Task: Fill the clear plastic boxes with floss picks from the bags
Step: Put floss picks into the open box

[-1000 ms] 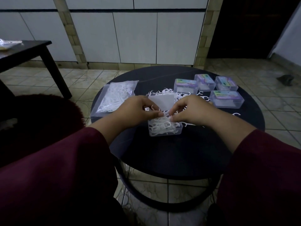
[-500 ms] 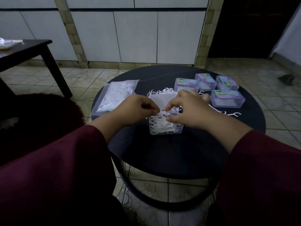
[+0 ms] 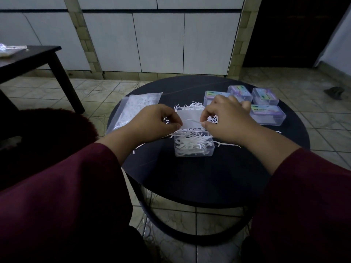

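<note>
A dark side table (image 3: 36, 56) stands on tiled floor (image 3: 106, 92), perhaps bearing plastic.

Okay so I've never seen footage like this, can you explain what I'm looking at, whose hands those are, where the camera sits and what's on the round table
There is no machine here. A person wears a camera on the head, so the one view looks forward and down at their own hands. On the dark round table stands an open clear box partly filled with white floss picks, with more loose picks behind it. A bag of picks lies to the left, and four closed boxes sit to the right. The left hand and right hand hang just above the open box; the right hand's fingers pinch a pick, and the left hand pinches picks too.
</note>
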